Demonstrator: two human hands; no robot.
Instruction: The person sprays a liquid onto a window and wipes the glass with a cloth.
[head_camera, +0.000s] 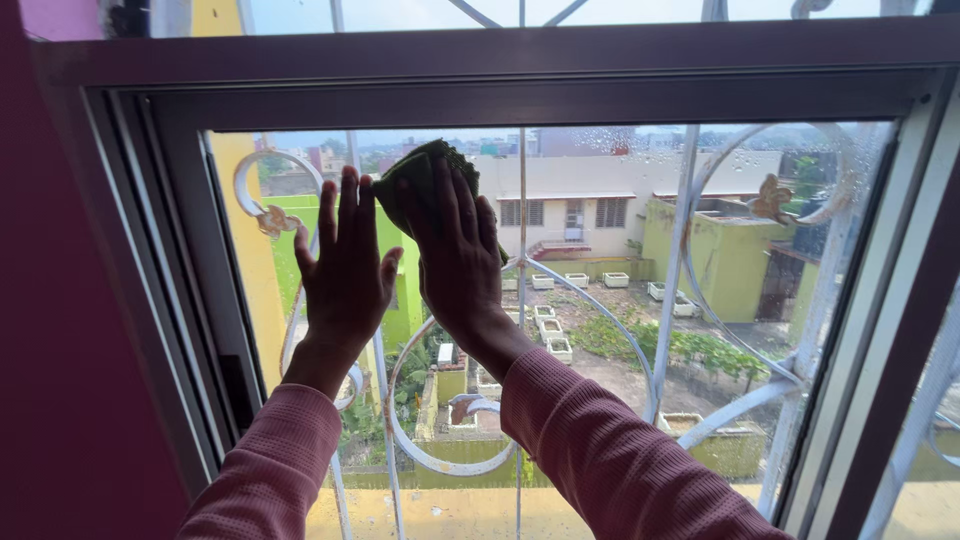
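At the window pane (600, 300), we press a green cloth (425, 180) flat against the upper left glass with our right hand (460, 255); left hand (345, 265) open, palm braced beside it. Droplets remain top right, so we judge that part unwiped.

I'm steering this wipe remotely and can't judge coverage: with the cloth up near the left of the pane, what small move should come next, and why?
Probably sweep the right hand and its green cloth rightward along the top of the glass pane. Water droplets speckle the upper right there, and the cloth sits well left of them. The left hand lies flat on the glass and can brace the stroke.
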